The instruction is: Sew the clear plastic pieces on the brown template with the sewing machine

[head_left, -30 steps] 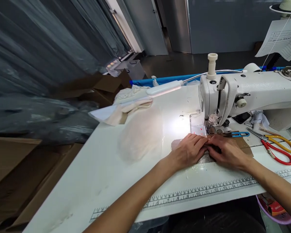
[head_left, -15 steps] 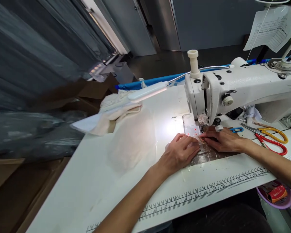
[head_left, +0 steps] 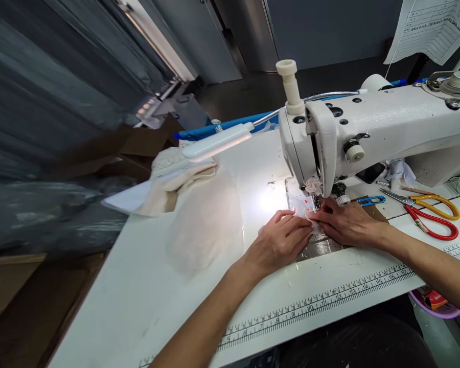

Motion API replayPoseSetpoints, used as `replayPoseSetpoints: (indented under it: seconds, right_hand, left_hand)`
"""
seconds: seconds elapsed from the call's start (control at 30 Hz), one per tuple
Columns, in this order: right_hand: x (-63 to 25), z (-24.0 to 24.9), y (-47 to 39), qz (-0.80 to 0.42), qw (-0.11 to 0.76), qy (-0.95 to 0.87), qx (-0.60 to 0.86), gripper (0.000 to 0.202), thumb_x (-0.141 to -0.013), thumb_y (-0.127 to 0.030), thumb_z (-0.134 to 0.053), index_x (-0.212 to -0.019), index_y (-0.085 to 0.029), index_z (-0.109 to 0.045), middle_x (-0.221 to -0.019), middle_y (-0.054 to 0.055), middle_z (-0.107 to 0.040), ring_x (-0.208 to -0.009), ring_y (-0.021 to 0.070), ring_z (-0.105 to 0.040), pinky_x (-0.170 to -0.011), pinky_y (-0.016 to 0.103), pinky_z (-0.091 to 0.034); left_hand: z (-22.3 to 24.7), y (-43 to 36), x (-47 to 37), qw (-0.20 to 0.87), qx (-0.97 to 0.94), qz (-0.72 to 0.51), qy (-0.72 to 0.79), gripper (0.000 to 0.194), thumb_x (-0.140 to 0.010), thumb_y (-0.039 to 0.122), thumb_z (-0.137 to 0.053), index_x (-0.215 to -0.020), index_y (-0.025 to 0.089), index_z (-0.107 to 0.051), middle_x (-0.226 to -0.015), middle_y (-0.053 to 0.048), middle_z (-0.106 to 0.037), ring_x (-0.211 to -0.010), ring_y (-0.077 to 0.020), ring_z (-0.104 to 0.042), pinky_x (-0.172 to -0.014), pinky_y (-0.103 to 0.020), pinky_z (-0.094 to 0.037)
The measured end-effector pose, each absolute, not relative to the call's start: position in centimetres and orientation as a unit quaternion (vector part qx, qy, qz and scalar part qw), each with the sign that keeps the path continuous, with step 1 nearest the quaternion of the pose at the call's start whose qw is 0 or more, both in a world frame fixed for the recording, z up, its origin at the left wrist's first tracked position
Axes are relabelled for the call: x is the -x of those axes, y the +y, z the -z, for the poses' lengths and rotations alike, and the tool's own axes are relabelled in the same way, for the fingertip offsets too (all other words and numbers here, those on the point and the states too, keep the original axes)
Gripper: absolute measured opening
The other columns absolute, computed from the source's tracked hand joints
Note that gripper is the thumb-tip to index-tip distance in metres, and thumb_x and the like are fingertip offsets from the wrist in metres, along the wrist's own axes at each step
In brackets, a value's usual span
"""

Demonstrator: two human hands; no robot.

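Note:
A white sewing machine (head_left: 383, 125) stands on the table, its presser foot (head_left: 316, 201) just beyond my fingertips. My left hand (head_left: 281, 240) lies palm down left of the foot, fingers stretched out and pressing on thin, see-through fabric (head_left: 313, 225). On the other side, my right hand (head_left: 343, 222) has its thumb and fingers closed at the fabric's edge, close to the needle. The fabric between the hands is sheer and partly hidden by fingers. Small red marks (head_left: 305, 202) show on the plate area beyond my left fingertips.
Blue thread snips (head_left: 370, 201) and red-and-yellow-handled scissors (head_left: 431, 209) lie to the right. Pale sheer cloth (head_left: 205, 225) spreads on the left, near folded cream fabric (head_left: 176, 186). A lamp (head_left: 216, 143) hangs over the table. A printed ruler (head_left: 314, 309) runs along the front edge.
The camera view has shifted slightly. My right hand has drawn a little back from the machine and closer to my left hand, uncovering more of the blue snips. My left hand stays on the fabric.

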State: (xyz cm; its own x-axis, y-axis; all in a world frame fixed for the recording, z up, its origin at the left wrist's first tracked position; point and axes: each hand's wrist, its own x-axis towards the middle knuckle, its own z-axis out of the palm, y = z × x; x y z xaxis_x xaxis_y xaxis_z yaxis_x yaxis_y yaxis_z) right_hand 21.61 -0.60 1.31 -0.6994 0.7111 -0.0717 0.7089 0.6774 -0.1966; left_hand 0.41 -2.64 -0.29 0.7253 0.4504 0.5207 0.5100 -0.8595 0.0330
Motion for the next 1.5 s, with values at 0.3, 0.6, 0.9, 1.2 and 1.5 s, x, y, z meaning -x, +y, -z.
replayPoseSetpoints:
  seconds: [0.3,0.6,0.9,1.2,1.5]
  right_hand:
    - [-22.4,-0.5,-0.7,-0.107,0.053,-0.92,0.373,0.037,-0.096,-0.025,-0.045,-0.13,-0.024,-0.059,-0.113,0.012,-0.061,-0.083,0.02,-0.057,-0.059,0.029,-0.037]
    - [-22.5,-0.5,-0.7,-0.117,0.071,-0.917,0.375,0.037,-0.096,-0.025,-0.045,-0.129,-0.022,-0.061,-0.113,0.013,-0.062,-0.086,0.0213,-0.06,-0.061,0.029,-0.043]
    - [-23.9,-0.6,-1.3,-0.175,0.171,-0.924,0.294,0.034,-0.092,-0.016,-0.049,-0.118,-0.024,-0.069,-0.109,0.008,-0.063,-0.092,0.0171,-0.06,-0.078,0.029,-0.05]
    - [-23.4,-0.3,-1.8,-0.123,0.156,-0.939,0.28,0.032,-0.095,-0.019,-0.046,-0.116,-0.022,-0.07,-0.105,0.01,-0.06,-0.095,0.02,-0.056,-0.083,0.035,-0.05]
    - [-23.5,-0.4,-1.7,-0.139,0.156,-0.936,0.283,0.032,-0.093,-0.018,-0.049,-0.117,-0.023,-0.07,-0.108,0.01,-0.06,-0.096,0.0206,-0.057,-0.083,0.035,-0.05]
  left_hand:
    - [0.4,-2.6,-0.6,0.093,0.916,0.298,-0.252,0.012,-0.095,0.01,-0.05,-0.096,0.017,-0.06,-0.089,-0.002,-0.072,-0.076,-0.0123,-0.066,-0.081,-0.036,-0.052]
    - [0.5,-2.5,-0.5,0.104,0.921,0.28,-0.252,0.014,-0.097,0.012,-0.049,-0.093,0.017,-0.061,-0.09,-0.001,-0.073,-0.073,-0.0105,-0.066,-0.088,-0.036,-0.052]
    - [0.7,-2.6,-0.3,0.088,0.924,0.273,-0.253,0.012,-0.097,0.015,-0.05,-0.093,0.016,-0.062,-0.091,-0.001,-0.073,-0.074,-0.0105,-0.066,-0.09,-0.038,-0.052]
    - [0.0,-2.9,-0.3,0.04,0.916,0.295,-0.27,0.011,-0.091,0.021,-0.053,-0.09,0.018,-0.064,-0.092,-0.002,-0.073,-0.078,-0.0161,-0.066,-0.089,-0.044,-0.049]
    - [0.9,-2.6,-0.5,0.066,0.887,0.278,-0.363,0.02,-0.098,0.023,-0.046,-0.105,0.014,-0.062,-0.104,-0.01,-0.07,-0.081,-0.0196,-0.063,-0.065,-0.035,-0.048]
